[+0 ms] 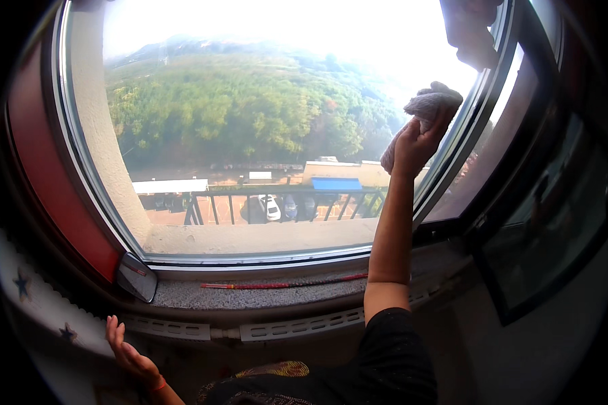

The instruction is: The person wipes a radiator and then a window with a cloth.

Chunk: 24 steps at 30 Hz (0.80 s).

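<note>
Against the window pane (250,135), raised right hand (415,143) grips a cloth (431,104); left hand (130,352) seemingly open.

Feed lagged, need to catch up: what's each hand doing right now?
Left hand: open, fingers spread, holding nothing, low beside the vent strip.
Right hand: closed on a crumpled cloth, raised against the window glass.

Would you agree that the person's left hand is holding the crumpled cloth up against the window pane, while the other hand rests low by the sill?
Not quite: in the head view, the right hand holds the crumpled cloth up against the window pane. The left hand is the one held open and low by the sill.
</note>
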Each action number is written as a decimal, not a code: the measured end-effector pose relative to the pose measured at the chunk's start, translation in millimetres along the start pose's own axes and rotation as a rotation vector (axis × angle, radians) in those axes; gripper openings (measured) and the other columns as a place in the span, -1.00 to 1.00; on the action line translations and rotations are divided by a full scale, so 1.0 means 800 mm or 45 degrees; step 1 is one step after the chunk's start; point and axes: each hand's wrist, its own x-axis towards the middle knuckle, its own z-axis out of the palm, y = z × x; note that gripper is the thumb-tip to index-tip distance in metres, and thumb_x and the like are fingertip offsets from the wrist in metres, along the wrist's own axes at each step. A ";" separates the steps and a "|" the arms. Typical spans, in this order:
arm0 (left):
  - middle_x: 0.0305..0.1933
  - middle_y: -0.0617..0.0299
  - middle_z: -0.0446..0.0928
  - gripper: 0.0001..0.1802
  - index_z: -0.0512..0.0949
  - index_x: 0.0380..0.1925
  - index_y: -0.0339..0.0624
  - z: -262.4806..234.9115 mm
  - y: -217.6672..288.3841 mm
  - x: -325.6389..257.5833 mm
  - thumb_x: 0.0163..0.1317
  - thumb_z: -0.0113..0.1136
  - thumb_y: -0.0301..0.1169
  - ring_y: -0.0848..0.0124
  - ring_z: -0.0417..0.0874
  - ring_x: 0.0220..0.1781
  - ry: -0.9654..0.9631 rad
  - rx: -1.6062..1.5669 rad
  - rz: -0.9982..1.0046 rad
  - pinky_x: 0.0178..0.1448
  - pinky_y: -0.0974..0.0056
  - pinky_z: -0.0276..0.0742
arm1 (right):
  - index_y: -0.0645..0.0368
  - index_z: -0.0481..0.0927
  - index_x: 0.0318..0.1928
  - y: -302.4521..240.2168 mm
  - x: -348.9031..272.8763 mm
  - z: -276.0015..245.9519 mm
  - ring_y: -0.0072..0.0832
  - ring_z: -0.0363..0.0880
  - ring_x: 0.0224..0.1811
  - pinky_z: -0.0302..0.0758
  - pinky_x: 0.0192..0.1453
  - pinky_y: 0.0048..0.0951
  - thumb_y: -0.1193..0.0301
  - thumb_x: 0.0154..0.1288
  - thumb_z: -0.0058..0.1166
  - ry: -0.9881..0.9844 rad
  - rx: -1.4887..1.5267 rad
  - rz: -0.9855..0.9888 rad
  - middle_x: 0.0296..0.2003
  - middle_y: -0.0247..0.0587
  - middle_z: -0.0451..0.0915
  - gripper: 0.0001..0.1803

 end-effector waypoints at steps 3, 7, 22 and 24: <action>0.20 -0.16 0.38 -0.49 0.41 -0.05 -0.53 0.025 0.031 0.003 0.42 -0.42 -0.27 -0.01 0.35 0.30 -0.048 0.005 0.031 0.37 0.04 0.19 | 0.15 0.12 0.36 0.081 -0.001 -0.024 -0.02 0.22 0.35 0.16 0.43 -0.11 0.66 0.12 -0.04 0.005 -0.084 0.061 0.31 0.13 0.18 -0.25; 0.21 -0.17 0.37 -0.46 0.41 -0.03 -0.56 0.049 0.065 0.003 0.43 -0.43 -0.25 0.01 0.34 0.31 -0.081 0.013 0.071 0.31 0.10 0.30 | 0.14 0.18 0.35 0.118 -0.009 -0.039 -0.13 0.27 0.33 0.18 0.42 -0.21 0.62 0.12 -0.02 -0.007 -0.046 0.077 0.32 0.03 0.22 -0.28; 0.17 -0.17 0.39 -0.54 0.42 -0.08 -0.48 0.063 0.056 -0.005 0.43 -0.40 -0.29 -0.05 0.36 0.27 -0.009 -0.064 0.000 0.35 -0.03 0.20 | 0.13 0.15 0.35 0.019 -0.016 -0.010 -0.02 0.39 0.22 0.28 0.34 -0.09 0.64 0.06 0.08 -0.065 -0.058 -0.030 0.21 0.14 0.34 -0.21; 0.17 -0.17 0.39 -0.53 0.42 -0.08 -0.48 0.063 0.051 -0.003 0.43 -0.40 -0.29 -0.05 0.36 0.27 -0.020 -0.074 -0.004 0.35 -0.03 0.20 | 0.12 0.18 0.33 -0.012 -0.017 -0.008 0.00 0.40 0.21 0.24 0.35 0.00 0.59 0.09 0.09 -0.121 -0.080 -0.036 0.19 0.08 0.38 -0.26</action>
